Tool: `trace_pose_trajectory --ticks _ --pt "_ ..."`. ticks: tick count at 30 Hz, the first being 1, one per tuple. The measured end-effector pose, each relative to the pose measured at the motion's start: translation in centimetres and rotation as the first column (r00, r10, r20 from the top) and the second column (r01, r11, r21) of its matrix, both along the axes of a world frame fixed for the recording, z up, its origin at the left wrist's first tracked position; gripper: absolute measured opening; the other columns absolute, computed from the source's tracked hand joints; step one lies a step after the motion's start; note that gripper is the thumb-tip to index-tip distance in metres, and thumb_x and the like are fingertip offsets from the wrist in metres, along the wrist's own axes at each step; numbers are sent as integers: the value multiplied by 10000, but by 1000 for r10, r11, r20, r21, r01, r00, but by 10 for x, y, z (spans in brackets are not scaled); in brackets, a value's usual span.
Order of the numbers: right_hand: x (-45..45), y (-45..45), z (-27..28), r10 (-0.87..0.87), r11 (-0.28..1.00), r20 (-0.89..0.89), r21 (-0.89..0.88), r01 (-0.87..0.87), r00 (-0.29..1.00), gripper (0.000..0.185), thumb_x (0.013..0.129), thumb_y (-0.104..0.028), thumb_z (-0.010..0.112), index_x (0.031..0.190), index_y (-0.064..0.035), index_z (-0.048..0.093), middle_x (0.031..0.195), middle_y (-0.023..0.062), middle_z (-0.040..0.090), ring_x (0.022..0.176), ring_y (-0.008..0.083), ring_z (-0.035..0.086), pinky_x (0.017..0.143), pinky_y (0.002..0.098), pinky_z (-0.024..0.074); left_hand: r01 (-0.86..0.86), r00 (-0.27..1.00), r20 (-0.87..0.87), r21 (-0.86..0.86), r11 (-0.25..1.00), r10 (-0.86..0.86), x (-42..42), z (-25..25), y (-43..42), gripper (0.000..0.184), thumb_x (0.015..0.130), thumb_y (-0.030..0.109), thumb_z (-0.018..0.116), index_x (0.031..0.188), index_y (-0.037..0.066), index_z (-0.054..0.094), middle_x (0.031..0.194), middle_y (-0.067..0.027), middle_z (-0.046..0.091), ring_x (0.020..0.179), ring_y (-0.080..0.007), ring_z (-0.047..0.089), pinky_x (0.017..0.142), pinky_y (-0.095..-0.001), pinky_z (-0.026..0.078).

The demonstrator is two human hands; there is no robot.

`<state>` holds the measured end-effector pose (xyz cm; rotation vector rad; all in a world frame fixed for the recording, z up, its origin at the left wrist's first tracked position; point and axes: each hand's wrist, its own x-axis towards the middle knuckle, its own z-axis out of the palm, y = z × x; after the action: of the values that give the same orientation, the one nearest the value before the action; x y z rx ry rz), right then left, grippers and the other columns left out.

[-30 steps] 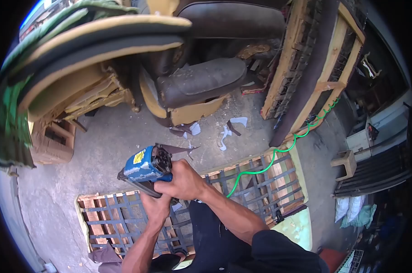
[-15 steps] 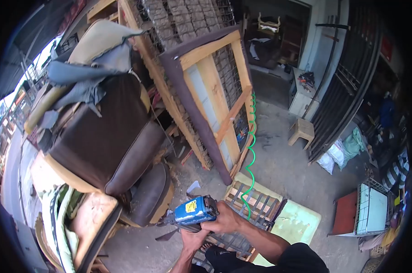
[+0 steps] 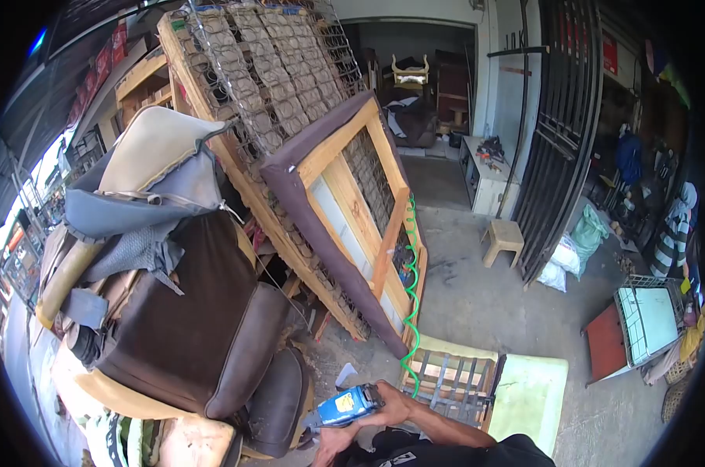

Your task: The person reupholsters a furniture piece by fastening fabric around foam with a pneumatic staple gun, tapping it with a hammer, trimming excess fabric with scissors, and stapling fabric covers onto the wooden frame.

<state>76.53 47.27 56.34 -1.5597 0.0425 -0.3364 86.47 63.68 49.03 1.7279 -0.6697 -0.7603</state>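
Observation:
A blue staple gun [image 3: 344, 405] with a yellow sticker is held low in front of my body, its nose pointing left. My right hand [image 3: 392, 405] is closed around its near end. From below, my left hand [image 3: 337, 444] grips the underside, its fingers partly hidden. A green coiled air hose [image 3: 414, 335] hangs down behind my right hand; where it ends is hidden. Just beyond my right forearm lies a wooden frame with dark webbing straps [image 3: 450, 381], beside a pale green foam pad [image 3: 528, 397].
Brown seat parts and fabric scraps [image 3: 189, 311] are piled at left. A purple-edged wooden frame [image 3: 313, 179] leans against a spring unit [image 3: 259, 78]. On the concrete floor at right stand a small stool [image 3: 503, 237], sacks [image 3: 562, 261] and a wire-topped cabinet [image 3: 640, 319].
My view has tilted upward, so the surroundings sit lower in the picture. Both hands and the staple gun now appear lower and slightly farther right, still held together.

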Motion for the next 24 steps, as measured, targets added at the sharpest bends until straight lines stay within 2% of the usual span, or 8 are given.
trace_pose_trajectory --ticks 3,5,7,9,11,16,19,24 --pt "37 -9 12 -93 994 73 -47 96 993 302 771 -159 726 1034 -12 707 832 64 720 713 138 643 712 301 531 200 937 -233 -257 945 -261 49 39 -13 394 821 123 801 1165 22 636 1085 -67 691 991 -180 654 886 -347 530" --pt "44 -20 24 -116 991 80 -55 120 990 257 769 -93 670 1009 -6 700 831 58 711 731 147 636 723 312 528 351 908 -199 -122 928 -370 72 39 -14 343 835 136 792 1124 14 653 1041 -68 698 953 -172 657 855 -339 535" --pt "46 -42 33 76 996 -238 71 -60 968 162 785 -66 633 925 -3 681 722 47 673 647 126 611 640 298 507 541 835 -45 -114 833 -548 83 61 -29 274 847 146 781 1056 7 671 969 -66 699 900 -159 654 809 -328 533" --pt "47 -44 52 -98 982 -71 154 108 993 87 759 -71 633 788 3 669 647 36 632 575 124 574 560 296 457 692 722 108 -131 710 -683 90 85 -59 228 855 153 773 1000 3 683 912 -62 698 859 -150 651 773 -320 531" --pt "46 -68 21 -239 971 -27 -31 238 971 144 754 -65 636 853 34 669 627 34 628 564 138 581 554 304 464 770 618 133 94 631 -775 92 95 -85 192 880 183 746 907 3 686 810 -58 677 768 -144 637 701 -307 514" --pt "35 -109 16 -637 771 73 38 636 767 432 821 -25 614 1240 62 556 1163 147 625 1093 223 605 972 350 464 534 790 373 -30 845 -486 89 86 -169 208 796 235 745 860 41 708 713 -91 669 613 -199 665 550 -367 544" --pt "16 -142 -9 -771 624 -61 129 771 634 434 862 30 608 1288 68 538 1236 134 597 1094 218 620 974 333 486 617 558 646 97 781 -521 99 77 -234 194 803 197 730 893 26 707 754 -135 692 641 -203 692 598 -344 550" --pt "-19 -249 -94 -847 406 -191 367 837 495 267 938 -25 566 1198 9 619 1006 114 674 810 167 674 753 308 574 572 693 477 95 815 -541 86 16 -347 199 790 174 758 898 12 715 729 -120 685 663 -197 676 648 -348 544"
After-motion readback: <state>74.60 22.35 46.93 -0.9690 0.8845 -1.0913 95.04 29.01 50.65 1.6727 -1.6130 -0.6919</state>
